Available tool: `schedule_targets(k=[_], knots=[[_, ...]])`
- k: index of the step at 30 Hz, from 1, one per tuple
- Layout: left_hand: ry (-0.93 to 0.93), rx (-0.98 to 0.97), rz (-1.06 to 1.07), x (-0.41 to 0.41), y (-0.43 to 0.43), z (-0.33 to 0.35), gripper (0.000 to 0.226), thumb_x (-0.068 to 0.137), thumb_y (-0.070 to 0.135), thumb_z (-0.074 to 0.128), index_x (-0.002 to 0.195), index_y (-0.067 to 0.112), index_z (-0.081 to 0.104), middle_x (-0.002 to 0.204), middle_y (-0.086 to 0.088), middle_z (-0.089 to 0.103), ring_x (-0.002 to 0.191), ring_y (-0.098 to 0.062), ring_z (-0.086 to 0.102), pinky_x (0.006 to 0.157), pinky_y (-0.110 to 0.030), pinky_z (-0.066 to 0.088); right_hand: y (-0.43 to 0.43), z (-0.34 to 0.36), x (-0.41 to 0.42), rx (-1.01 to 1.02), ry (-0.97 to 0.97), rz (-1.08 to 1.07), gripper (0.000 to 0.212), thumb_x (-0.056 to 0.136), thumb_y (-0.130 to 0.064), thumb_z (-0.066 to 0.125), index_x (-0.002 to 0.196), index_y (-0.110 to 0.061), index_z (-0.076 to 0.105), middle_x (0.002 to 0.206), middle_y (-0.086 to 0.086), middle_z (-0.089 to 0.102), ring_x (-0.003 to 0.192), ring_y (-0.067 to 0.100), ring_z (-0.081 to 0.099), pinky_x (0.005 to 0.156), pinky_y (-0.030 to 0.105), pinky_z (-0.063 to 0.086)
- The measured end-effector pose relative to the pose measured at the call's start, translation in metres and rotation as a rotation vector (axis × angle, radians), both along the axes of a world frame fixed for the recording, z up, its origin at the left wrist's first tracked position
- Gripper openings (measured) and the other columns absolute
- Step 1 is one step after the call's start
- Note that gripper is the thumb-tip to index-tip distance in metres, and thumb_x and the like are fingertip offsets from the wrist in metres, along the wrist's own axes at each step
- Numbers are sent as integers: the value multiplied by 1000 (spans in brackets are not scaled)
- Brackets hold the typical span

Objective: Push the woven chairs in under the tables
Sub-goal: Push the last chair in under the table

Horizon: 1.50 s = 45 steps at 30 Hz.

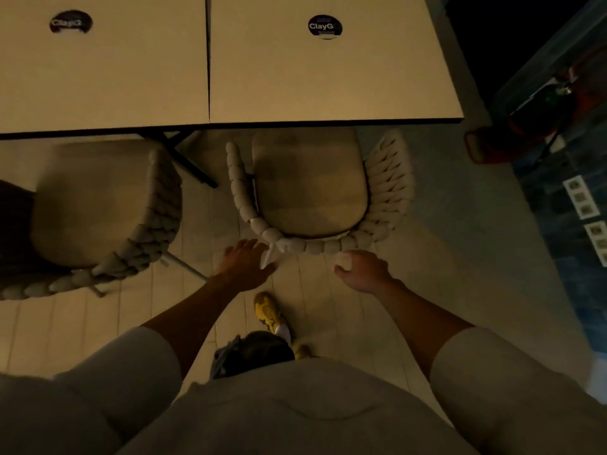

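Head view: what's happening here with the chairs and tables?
A person stands behind the right woven chair, both hands at its braided backrest. The left hand is open, fingers reaching the rim. The right hand has curled fingers at the rim, though a firm grip is unclear. The seat's front edge sits just under the right table. The left woven chair stands angled at the left table, untouched.

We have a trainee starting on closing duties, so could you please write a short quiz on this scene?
1. True or false: the right woven chair is wholly under its table.
2. What marks each tabletop? A round black sticker; B vase; C menu.
3. Fill in: the shoe is ___.
Key: 1 false; 2 A; 3 yellow.
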<state>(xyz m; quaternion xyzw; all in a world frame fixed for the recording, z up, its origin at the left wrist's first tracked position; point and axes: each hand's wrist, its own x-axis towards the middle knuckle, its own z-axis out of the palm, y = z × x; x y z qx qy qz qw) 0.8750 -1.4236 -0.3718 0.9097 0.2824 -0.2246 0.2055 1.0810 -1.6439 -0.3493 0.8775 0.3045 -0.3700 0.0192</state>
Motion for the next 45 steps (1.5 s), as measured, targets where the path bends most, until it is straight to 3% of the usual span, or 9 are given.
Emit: schedule_targets(k=[5,11,18,29,33,38,45], knots=[[29,33,24,-39,-42,7,74,93,77,35,148,29,47,162,-4,36,150,-30,29,119,-52,27,-46,-2,-27,-8,-13,18,69,96,-65,52,151,-24,48,154,4,49,144,28,42,117,53,32],[41,74,86,-101,-69,20,71,93,78,34,145,33,49,161,-1,39,149,-29,31,119,-52,28,-63,2,-66,-22,32,83,73,96,-65,51,154,-21,44,157,6,46,145,30,42,118,54,32],[18,106,228,-166,-69,33,76,88,82,28,139,32,55,151,2,52,141,-26,44,114,-52,36,-23,16,-116,4,44,246,73,97,-64,50,152,-17,45,157,8,44,143,32,42,115,52,36],[-18,93,420,-280,-30,34,69,95,74,39,144,27,51,155,0,47,146,-28,36,116,-52,31,59,29,-199,48,30,389,59,99,-61,51,146,-25,52,154,6,48,140,32,46,112,51,39],[-47,86,455,-329,1,37,69,95,73,41,144,25,51,154,-2,49,145,-29,38,115,-53,33,93,27,-241,65,31,356,61,95,-66,52,139,-25,58,148,6,55,136,32,51,109,51,43],[-83,82,475,-387,57,45,71,95,72,43,145,22,52,153,-4,50,144,-29,40,113,-52,34,136,27,-300,77,21,304,71,97,-67,50,151,-21,49,153,10,51,138,35,49,111,53,42],[-148,102,467,-426,128,66,66,96,65,51,144,20,52,145,-4,58,135,-29,50,105,-48,41,191,24,-354,209,113,66,76,96,-66,53,157,-22,39,159,12,45,144,34,45,113,46,42]])
